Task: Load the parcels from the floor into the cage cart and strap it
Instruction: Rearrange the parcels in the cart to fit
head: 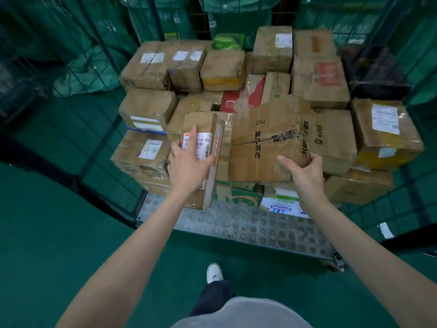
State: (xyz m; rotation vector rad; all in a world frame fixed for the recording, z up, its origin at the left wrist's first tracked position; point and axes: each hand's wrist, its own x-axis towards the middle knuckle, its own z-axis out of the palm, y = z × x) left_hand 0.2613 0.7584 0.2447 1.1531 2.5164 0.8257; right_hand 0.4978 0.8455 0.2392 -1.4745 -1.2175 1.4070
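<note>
While your left hand (189, 162) presses flat on the near box (201, 159), your right hand (300, 171) pinches the crumpled carton (272, 143); it looks soft, so support underneath

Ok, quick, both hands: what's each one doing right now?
Left hand: fingers straight, resting flat on the labelled box.
Right hand: gripping the crumpled CNJ box at its near edge.

left hand (189, 162) flat on a labelled parcel (201, 159), right hand (300, 171) gripping a crumpled carton (272, 138). both at the front of a stacked cage cart (236, 223).
</note>
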